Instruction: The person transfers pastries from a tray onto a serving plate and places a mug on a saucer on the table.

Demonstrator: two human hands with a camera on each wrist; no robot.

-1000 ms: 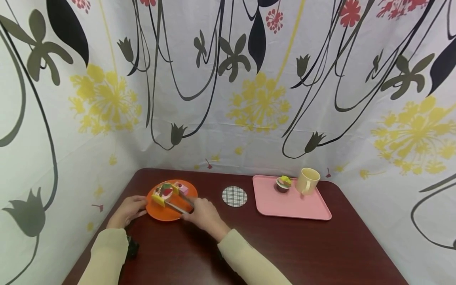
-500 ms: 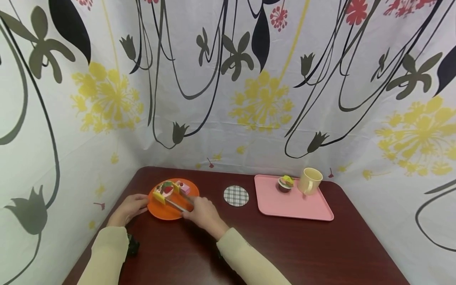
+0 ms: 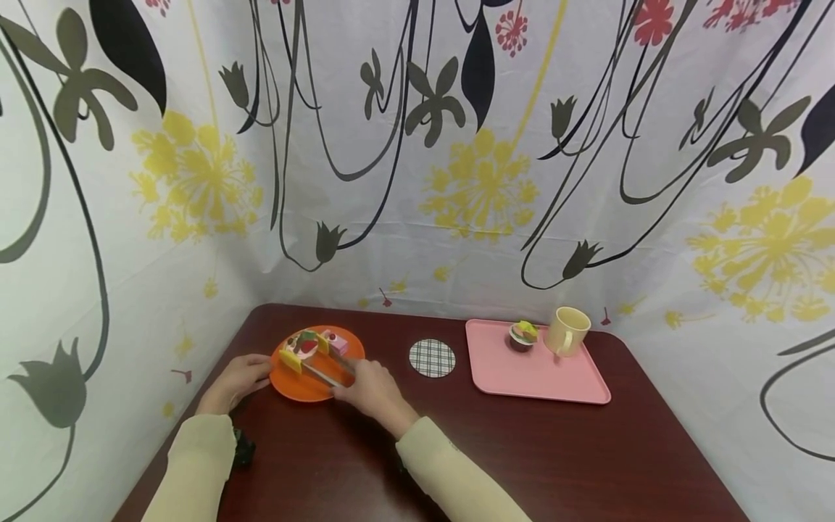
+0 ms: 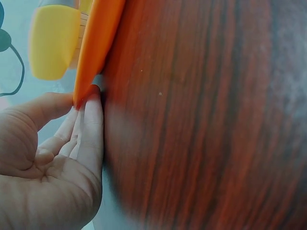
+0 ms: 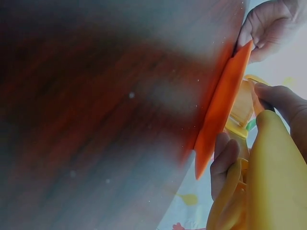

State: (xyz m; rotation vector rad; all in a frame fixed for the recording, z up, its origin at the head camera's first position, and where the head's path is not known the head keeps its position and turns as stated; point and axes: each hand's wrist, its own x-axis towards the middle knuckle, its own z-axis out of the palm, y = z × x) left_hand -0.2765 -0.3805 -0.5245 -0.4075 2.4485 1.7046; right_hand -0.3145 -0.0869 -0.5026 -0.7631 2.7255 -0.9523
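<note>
My left hand (image 3: 240, 380) pinches the near-left rim of an orange plate (image 3: 300, 391). In the left wrist view its thumb lies on the upper side and its fingers are under the edge. My right hand (image 3: 375, 393) grips metal tongs (image 3: 322, 373) with broad yellow tips. Those tips stand on either side of a round cake piece (image 3: 305, 345) with red and green topping, on the plate. Just behind it on the same plate sits a small pink cake (image 3: 335, 342). The right wrist view shows the tongs' yellow handle (image 5: 276, 167) close up.
A round checked coaster (image 3: 432, 358) lies right of the plate. Further right is a pink tray (image 3: 535, 379), bearing a cupcake (image 3: 522, 336) and a cream mug (image 3: 566, 332). Patterned cloth (image 3: 391, 217) hangs behind and beside the dark wooden table (image 3: 522, 449).
</note>
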